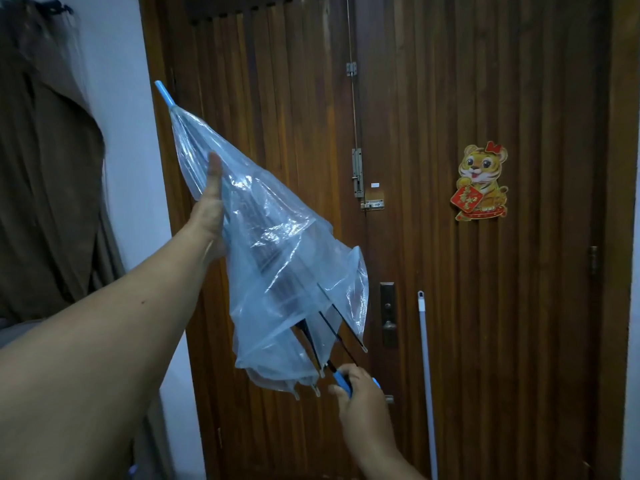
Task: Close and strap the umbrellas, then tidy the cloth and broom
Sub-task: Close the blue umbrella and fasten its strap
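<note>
my right hand [358,384] is clamped around the blue handle [341,378], steadying the clear umbrella [277,244] tilted before the wooden door [485,98]. my left hand [211,202] lies flat-fingered against the canopy, i judge to gather folds for strapping.

I stand in front of a big brown wooden door [485,237]. A tiger sticker [482,181] is stuck on it, up on the right. A metal bolt [357,173] sits near the middle, with a dark lock [388,315] lower down. A brown curtain [45,202] hangs on my left, beside a white wall [128,133].
</note>
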